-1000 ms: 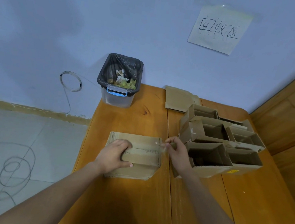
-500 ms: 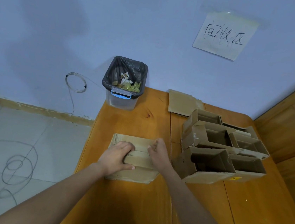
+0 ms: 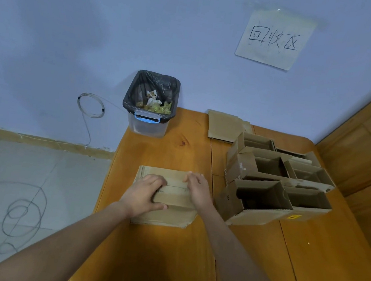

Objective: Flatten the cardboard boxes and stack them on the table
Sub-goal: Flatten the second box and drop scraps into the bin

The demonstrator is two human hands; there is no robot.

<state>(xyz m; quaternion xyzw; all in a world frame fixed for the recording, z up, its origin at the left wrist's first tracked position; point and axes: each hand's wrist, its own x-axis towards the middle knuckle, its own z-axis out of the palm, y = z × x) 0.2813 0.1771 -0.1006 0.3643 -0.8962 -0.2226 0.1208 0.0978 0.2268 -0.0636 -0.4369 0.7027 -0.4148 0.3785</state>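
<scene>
Cardboard, one box (image 3: pixel 166 196) nearly flat, is lying on the worktop (image 3: pixel 167 253) just left of the cluster of open boxes (image 3: pixel 274 180), and both hands are working on it. The left hand (image 3: pixel 144 194) is curling over the left end of a raised folded flap, thumb along its near edge, gripping it. The right hand (image 3: pixel 197 191) is lying on the right end of the same flap, fingers bent down over its far edge and pressing.

Judging by this, the step in hand is pressing the first box flat; the flap is standing a little proud of the sheet below. The next move calls for firm downward pressure along the crease, then carrying the flat piece to a stack, perhaps onto the flat cardboard (image 3: pixel 226 126) behind the open boxes by the wall.

Writing: a paper sign (image 3: pixel 275 38) on the wall above the open boxes reads 回收区. A yellow label (image 3: pixel 293 216) on the nearest right box is too small to read. A bin (image 3: pixel 150 104) is standing at the worktop's far left corner.
</scene>
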